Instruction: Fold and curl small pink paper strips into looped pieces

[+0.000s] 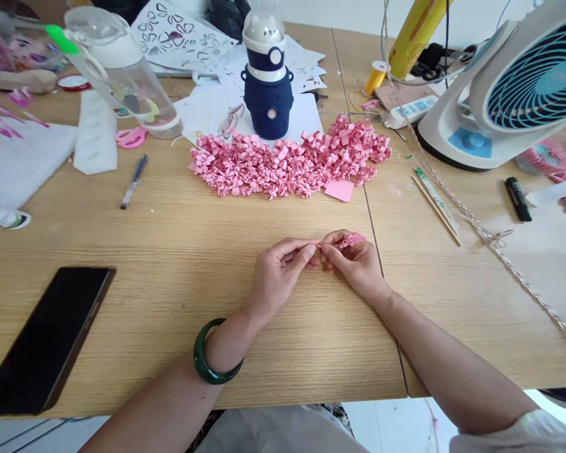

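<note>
My left hand (277,272) and my right hand (355,263) meet over the wooden table (193,251), fingertips pinched together. Between them is a small pink paper piece (351,240), curled and mostly held by the right fingers. The left fingers pinch its near end. A green bangle (207,365) sits on my left wrist. Behind the hands lies a long heap of curled pink paper pieces (287,162), with a flat pink paper square (339,189) at its front edge.
A black phone (47,336) lies at the near left. A navy bottle (267,82), a clear bottle (122,69), cut white paper sheets (183,38), a pen (133,181) and pink scissors (131,136) stand behind. A desk fan (514,88), chopsticks (436,204) and a braided cord (500,242) occupy the right.
</note>
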{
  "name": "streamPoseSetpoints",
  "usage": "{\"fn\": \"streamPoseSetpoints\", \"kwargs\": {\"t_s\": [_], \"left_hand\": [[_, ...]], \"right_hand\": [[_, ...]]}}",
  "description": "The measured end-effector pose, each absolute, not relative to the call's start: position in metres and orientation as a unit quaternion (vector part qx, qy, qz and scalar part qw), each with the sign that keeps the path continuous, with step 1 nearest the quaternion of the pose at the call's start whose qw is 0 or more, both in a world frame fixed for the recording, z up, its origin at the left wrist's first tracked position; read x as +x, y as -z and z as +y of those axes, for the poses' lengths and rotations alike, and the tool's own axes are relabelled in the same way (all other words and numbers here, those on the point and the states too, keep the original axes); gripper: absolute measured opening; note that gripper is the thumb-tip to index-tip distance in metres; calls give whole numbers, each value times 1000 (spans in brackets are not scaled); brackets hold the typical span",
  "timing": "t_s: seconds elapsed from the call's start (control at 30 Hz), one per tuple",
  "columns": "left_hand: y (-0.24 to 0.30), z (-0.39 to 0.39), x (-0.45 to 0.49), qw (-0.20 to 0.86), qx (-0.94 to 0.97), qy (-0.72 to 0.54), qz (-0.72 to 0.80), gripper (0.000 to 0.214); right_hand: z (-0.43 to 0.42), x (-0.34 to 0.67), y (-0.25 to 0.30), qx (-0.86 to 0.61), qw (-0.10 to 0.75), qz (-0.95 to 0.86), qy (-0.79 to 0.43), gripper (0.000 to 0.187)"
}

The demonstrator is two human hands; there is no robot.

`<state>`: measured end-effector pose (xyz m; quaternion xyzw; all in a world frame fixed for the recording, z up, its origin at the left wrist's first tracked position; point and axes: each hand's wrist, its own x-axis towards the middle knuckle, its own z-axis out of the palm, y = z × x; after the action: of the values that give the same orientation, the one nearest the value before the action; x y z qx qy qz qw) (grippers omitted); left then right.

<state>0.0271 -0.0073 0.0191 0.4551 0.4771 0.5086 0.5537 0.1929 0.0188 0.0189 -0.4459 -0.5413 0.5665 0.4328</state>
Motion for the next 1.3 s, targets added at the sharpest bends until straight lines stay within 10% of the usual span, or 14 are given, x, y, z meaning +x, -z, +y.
{"fn": "streamPoseSetpoints", "kwargs": {"t_s": [0.67,1.07,1.3], "left_hand": [[-16,-7,26,486,495,-505,513,15],[-12,-7,32,31,742,-483,464,14],[-12,-11,33,130,728,-506,444,20]], "right_hand": [[17,192,-16,-438,420,-552,-572,33],[16,189,-17,-451,439,-523,-574,36],[16,188,-15,-448,469,-501,-573,39]]}}
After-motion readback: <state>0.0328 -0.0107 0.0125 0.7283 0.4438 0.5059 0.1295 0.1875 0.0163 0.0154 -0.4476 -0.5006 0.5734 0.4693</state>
